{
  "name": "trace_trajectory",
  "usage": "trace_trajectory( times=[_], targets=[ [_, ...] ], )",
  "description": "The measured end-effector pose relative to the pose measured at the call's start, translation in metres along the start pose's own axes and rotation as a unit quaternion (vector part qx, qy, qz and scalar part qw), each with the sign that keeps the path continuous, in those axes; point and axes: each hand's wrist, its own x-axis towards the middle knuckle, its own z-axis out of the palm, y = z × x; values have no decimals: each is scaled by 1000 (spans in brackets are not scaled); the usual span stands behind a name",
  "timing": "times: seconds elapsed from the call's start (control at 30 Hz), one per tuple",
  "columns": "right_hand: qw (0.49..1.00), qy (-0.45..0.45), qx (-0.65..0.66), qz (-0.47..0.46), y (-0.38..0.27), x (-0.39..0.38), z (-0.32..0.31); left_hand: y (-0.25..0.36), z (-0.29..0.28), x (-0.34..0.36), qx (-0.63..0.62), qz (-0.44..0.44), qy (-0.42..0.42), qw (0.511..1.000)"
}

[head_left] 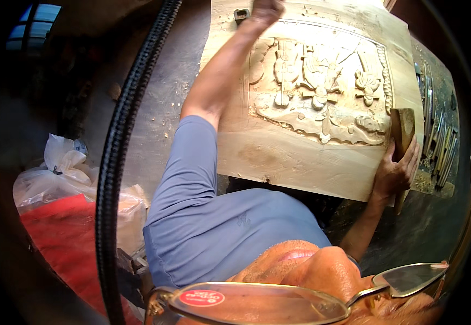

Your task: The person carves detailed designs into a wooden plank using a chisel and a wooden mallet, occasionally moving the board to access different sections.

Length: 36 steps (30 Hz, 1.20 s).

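Observation:
A pale wooden panel (257,157) bears a carved relief (322,81) of several figures within a border. My left arm reaches to the panel's far edge, where my left hand (266,11) is closed, cut off by the top of the view; what it holds, if anything, is hidden. A small dark square block (242,15) lies just left of it. At the panel's right side my right hand (401,165) grips a long wooden block (402,123) that stands beside the carving's border.
A row of many carving tools (436,146) lies on the right of the panel. At lower left are tied plastic bags (62,157) and a red sheet (56,233). A black braided hose (119,135) crosses the left of the view. A window (32,27) shows at upper left.

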Motion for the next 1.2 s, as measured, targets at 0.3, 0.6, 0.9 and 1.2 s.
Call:
trace_trajectory(
  times=[0.3,0.6,0.9,1.2],
  targets=[
    [1000,-2,12,6,-2,0,3,-33,-94,-38,-131,-190,232,945],
    [1000,-6,14,7,-1,1,2,-56,-79,-44,-55,-188,216,956],
    [1000,-4,30,6,-7,2,3,-63,-100,-43,-85,-135,235,959],
    [1000,-14,26,-11,12,0,13,44,-144,-170,-333,-51,177,925]
  ],
)
